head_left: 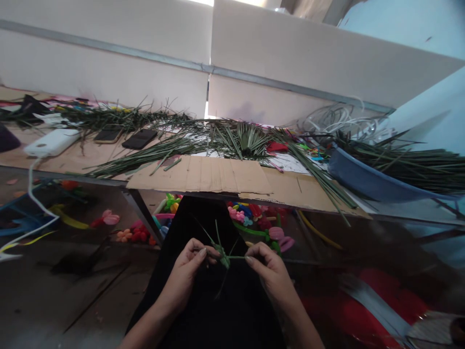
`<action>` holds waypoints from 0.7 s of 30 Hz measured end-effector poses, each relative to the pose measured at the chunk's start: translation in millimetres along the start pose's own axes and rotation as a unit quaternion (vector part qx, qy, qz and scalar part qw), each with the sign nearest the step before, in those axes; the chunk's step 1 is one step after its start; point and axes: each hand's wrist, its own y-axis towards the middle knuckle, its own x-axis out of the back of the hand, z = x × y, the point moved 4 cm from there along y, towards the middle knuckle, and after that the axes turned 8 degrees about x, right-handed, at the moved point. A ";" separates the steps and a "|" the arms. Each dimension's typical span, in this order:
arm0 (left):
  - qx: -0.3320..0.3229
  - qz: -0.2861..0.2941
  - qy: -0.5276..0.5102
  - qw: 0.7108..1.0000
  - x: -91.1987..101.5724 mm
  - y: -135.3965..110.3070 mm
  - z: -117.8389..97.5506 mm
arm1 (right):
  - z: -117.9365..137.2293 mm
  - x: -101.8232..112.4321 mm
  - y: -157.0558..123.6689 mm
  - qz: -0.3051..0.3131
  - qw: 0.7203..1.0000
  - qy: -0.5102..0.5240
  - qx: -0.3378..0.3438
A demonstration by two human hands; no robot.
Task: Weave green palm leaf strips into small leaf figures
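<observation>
Above my dark-clothed lap, a small green woven leaf piece hangs between my two hands, with thin strips sticking out in several directions. My left hand pinches its left side, thumb over the fingers. The thumb and forefinger of my right hand close on a strip that runs out to the right from the woven middle, and the strip looks taut. Beyond my knees, a flat piece of cardboard lies on the table's front edge, with short cut leaf bits on its left part.
Long green leaf strips spread across the table. At right, a blue basin holds more leaves. Two phones and a white power bank-like box with a cable sit at left. Colourful balloons lie under the table.
</observation>
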 end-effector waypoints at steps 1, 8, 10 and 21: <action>-0.004 0.000 0.000 1.000 -0.1 0.4 0.2 | 1.6 -0.2 0.6 0.000 1.000 -0.006 0.005; -0.007 0.039 -0.007 0.999 -1.7 2.4 -3.9 | 16.3 -1.2 4.6 0.008 0.996 -0.077 0.031; -0.002 0.045 0.007 0.999 -2.2 3.3 -6.2 | 22.3 -2.4 4.8 0.025 0.994 -0.100 0.037; 0.046 0.023 0.107 0.993 -8.2 16.4 -1.1 | 50.4 -14.1 4.5 0.042 0.988 -0.109 0.104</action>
